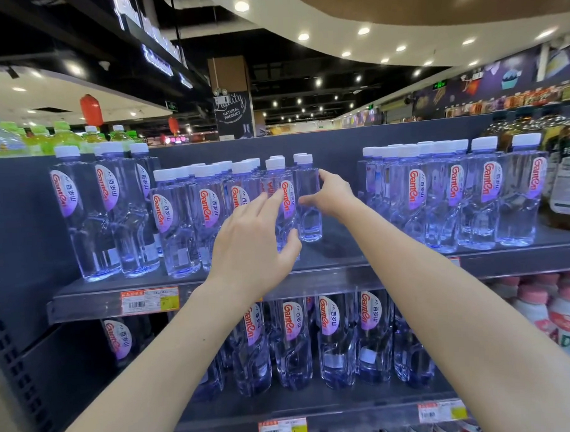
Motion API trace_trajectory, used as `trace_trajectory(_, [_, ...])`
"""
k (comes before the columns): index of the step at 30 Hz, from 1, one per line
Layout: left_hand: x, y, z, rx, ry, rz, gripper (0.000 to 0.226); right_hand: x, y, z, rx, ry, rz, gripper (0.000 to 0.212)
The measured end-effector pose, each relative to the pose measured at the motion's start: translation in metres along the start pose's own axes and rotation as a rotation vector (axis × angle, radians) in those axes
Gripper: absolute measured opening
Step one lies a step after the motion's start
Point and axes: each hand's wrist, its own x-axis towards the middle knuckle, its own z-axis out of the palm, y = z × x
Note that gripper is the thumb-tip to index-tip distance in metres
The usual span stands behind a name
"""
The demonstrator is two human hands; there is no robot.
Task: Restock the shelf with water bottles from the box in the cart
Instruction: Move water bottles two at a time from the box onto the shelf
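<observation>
Facing-up step, by the look of it. Item: water bottle [306, 182] (label turned away), upright on the shelf [336, 252], up-right of the price tag [149, 301]. Your right hand [333, 194]: spread, thumb and forefinger touching it. Left hand [255, 239]: spread, fingertips on the neighbour bottle [288, 199], tagward. Next probably needs the label turned forward.

A supermarket aisle: stocked bottle shelves [215, 284], barcode price tags [149, 300], ceiling spotlights [303, 36].

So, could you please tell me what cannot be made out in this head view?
Head view only:
Cart and box: outside the frame.
Right hand grip on the clear bottle: fingers partly behind it.
Labelled bottle lower half: covered by left hand.
Price tag print: too small.
</observation>
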Motion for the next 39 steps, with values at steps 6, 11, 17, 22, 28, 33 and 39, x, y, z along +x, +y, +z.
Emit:
trace_trajectory(6, [-0.006, 0.0, -0.004, -0.008, -0.017, -0.014, 0.068, 0.006, 0.005, 0.003, 0.004, 0.001, -0.015, 0.051])
trace_trajectory(11, [-0.011, 0.0, -0.003, 0.006, -0.048, -0.041, 0.064, 0.006, 0.004, 0.004, 0.048, 0.009, 0.009, 0.048])
trace_trajectory(17, [-0.017, 0.006, -0.001, 0.008, -0.071, -0.05, 0.06, 0.008, 0.002, 0.011, 0.018, 0.053, 0.032, 0.047])
trace_trajectory(22, [-0.021, 0.013, -0.002, 0.001, -0.075, -0.055, 0.059, 0.008, -0.002, 0.012, -0.013, 0.07, 0.068, 0.045])
trace_trajectory(28, [-0.023, 0.005, -0.003, 0.015, -0.079, -0.079, 0.061, 0.004, -0.001, 0.015, -0.019, 0.069, 0.063, 0.046])
trace_trajectory(33, [-0.026, 0.003, -0.001, 0.045, -0.117, -0.1, 0.065, -0.003, 0.003, 0.008, -0.017, 0.014, 0.074, 0.048])
trace_trajectory(39, [-0.037, 0.005, 0.0, 0.058, -0.157, -0.112, 0.065, -0.019, 0.009, 0.012, -0.125, -0.039, 0.162, 0.051])
